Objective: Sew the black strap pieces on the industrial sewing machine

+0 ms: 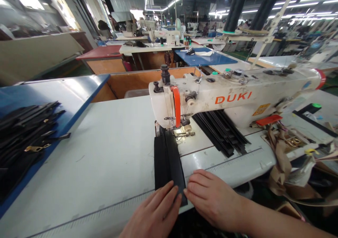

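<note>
A long black strip (175,160) in two side-by-side layers, one matte and one smoother, runs from the presser foot of the sewing machine (190,100) toward me. On its near end lies my left hand (155,210), open, with the fingers stretched out over the material. At the strip's right edge is my right hand (211,197), its fingers bent and held together with the tips at the border. The right thumb is hidden, and the edge seems to be held there. The strip's far end disappears under the machine head.
Several black strips (221,132) lie fanned under the machine arm. On the blue-edged table at left is a pile of black zipper pieces (29,136) with gold pulls. Tan straps (281,157) hang at right. Thread cones (236,11) stand behind the machine.
</note>
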A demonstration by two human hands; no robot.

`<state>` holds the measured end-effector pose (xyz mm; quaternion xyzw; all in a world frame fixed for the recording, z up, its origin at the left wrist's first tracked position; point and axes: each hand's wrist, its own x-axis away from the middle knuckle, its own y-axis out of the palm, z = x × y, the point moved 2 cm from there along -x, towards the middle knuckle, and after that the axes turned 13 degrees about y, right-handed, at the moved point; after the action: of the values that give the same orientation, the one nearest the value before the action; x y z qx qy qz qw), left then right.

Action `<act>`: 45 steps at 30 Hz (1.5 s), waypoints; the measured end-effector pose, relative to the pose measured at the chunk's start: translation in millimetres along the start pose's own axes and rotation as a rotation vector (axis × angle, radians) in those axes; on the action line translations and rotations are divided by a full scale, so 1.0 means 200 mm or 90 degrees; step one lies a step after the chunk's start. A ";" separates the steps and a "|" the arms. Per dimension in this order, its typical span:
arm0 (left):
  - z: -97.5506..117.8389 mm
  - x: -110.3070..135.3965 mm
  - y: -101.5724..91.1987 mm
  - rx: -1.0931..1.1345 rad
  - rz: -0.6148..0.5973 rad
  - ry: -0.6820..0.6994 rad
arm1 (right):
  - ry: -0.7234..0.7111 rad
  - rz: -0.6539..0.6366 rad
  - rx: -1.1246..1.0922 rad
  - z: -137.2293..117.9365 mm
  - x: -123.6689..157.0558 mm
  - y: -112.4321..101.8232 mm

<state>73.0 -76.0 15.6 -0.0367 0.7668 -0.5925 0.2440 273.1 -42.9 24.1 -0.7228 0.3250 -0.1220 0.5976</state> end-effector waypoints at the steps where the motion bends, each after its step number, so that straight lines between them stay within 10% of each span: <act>1: 0.01 0.01 0.02 -0.003 0.006 0.001 | -0.001 -0.004 0.008 0.00 0.00 -0.01; 29: -0.02 -0.02 0.03 -0.052 0.078 -0.008 | -0.065 -0.012 0.024 0.03 -0.06 -0.04; 45: -0.38 -0.13 0.06 0.021 0.003 -0.020 | 0.006 0.031 0.126 0.25 -0.34 -0.01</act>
<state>67.6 3.6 26.2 -0.0397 0.7530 -0.6041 0.2577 250.7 38.8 26.5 -0.6515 0.3316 -0.1423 0.6674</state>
